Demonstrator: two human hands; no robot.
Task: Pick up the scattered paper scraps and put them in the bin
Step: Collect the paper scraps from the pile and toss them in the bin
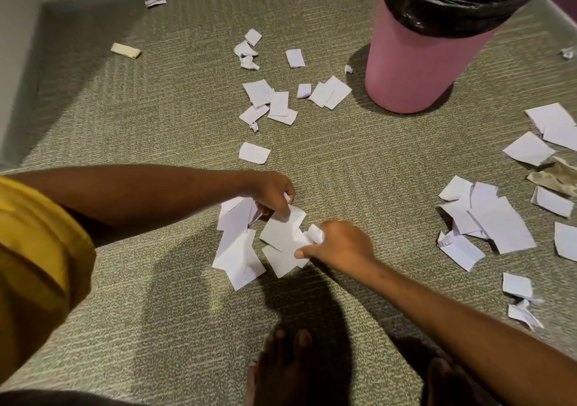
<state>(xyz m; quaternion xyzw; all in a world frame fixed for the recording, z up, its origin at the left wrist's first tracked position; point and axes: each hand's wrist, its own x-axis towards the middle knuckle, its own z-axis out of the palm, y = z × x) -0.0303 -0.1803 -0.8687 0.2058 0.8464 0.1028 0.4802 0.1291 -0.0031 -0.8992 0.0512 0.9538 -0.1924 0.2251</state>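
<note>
White paper scraps lie scattered on the green-grey carpet. A near pile (pixel 240 249) sits under both my hands. My left hand (pixel 273 193) pinches scraps at the pile's top edge. My right hand (pixel 337 243) grips a small bunch of scraps (pixel 313 234) at the pile's right side. The pink bin (pixel 415 71) with a black liner (pixel 459 2) stands upright at the far right. Another cluster of scraps (pixel 268 99) lies left of the bin, and a larger spread (pixel 487 221) lies at the right.
A beige crumpled scrap (pixel 559 176) lies among the papers on the right. A folded cream piece (pixel 125 50) and a small scrap (pixel 155 0) lie near the far-left wall. My bare feet (pixel 287 371) stand at the bottom. Walls bound the carpet at left and back.
</note>
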